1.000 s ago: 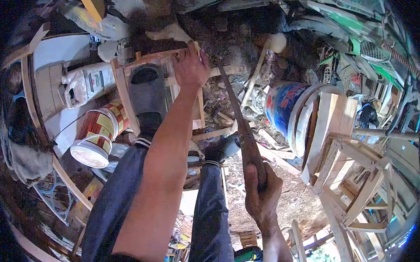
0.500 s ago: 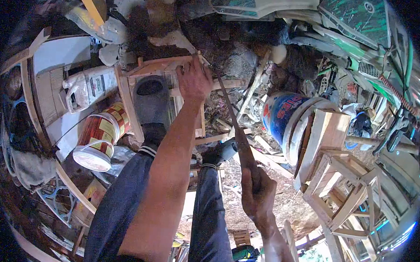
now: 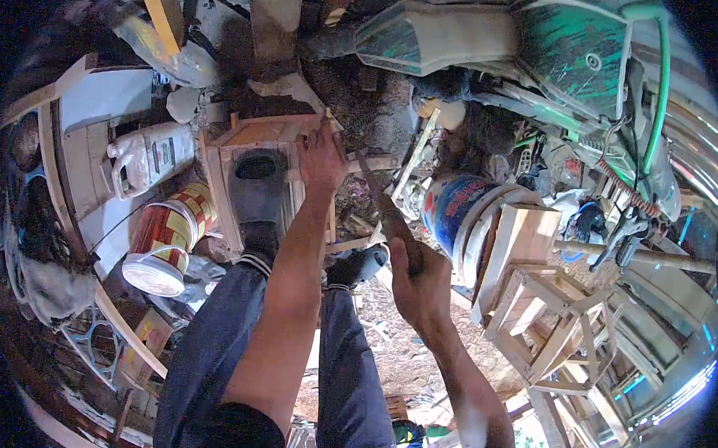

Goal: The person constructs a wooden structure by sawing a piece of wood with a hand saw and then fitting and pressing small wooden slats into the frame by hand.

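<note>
Littered ground [image 3: 409, 354] spreads below the left hand [image 3: 323, 165] and right hand [image 3: 422, 284], a blue bucket [image 3: 454, 210] to their right. The left rests on a wooden frame [image 3: 268, 133] — its grip I cannot tell — and the right, apart, clasps a long tool [image 3: 390, 219].

No word or number can be read for certain on the 3 marked containers. Red lettering [image 3: 461, 201] curves across the blue bucket [image 3: 438, 205], too blurred to spell out; the white jug [image 3: 131, 160] bears a dark printed label [image 3: 164, 155], and the red bucket [image 3: 160, 230] has yellow label patches, their print illegible.
</note>
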`<move>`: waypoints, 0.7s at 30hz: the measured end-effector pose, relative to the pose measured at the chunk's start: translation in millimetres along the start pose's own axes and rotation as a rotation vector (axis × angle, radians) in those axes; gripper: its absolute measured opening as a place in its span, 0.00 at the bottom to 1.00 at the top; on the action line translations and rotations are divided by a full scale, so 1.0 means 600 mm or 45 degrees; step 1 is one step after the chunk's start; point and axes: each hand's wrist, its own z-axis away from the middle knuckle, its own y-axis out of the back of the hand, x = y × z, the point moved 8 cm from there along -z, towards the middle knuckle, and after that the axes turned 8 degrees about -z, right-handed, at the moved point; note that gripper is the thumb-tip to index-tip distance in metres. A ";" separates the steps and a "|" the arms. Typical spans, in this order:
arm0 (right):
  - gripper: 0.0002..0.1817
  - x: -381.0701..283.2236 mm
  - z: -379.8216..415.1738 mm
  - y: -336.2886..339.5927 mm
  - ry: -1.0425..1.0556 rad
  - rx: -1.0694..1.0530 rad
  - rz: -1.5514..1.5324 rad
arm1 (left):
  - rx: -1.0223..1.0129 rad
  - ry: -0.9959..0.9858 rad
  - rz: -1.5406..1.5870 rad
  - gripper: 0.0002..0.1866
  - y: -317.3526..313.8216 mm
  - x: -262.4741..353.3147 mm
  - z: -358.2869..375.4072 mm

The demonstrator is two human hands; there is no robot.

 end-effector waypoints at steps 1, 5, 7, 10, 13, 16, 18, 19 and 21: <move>0.17 -0.006 -0.003 0.003 0.001 0.003 0.009 | 0.016 -0.013 -0.032 0.26 0.001 0.003 -0.004; 0.16 -0.037 -0.015 0.007 0.051 -0.024 0.063 | -0.089 0.044 0.083 0.25 0.019 0.000 -0.012; 0.17 -0.040 -0.014 0.003 0.073 -0.038 0.094 | -0.140 0.071 0.162 0.24 0.026 0.000 -0.014; 0.25 0.005 -0.059 -0.019 -0.015 -0.003 0.199 | -0.084 -0.003 0.043 0.24 0.012 0.001 -0.009; 0.18 0.080 -0.152 -0.109 -0.074 0.132 0.149 | -0.143 0.059 0.181 0.25 0.004 0.003 -0.004; 0.16 0.069 -0.151 -0.133 0.023 0.183 0.066 | -0.028 0.011 0.011 0.25 -0.003 0.001 0.018; 0.15 0.111 -0.131 -0.111 0.089 0.245 -0.094 | -0.241 0.085 0.131 0.27 0.016 0.002 -0.011; 0.16 0.177 -0.126 -0.102 0.113 0.211 -0.348 | 0.124 0.059 0.357 0.27 -0.087 -0.015 0.016; 0.18 0.259 -0.131 -0.142 0.145 0.151 -0.637 | 0.132 0.032 0.227 0.27 -0.014 -0.005 -0.007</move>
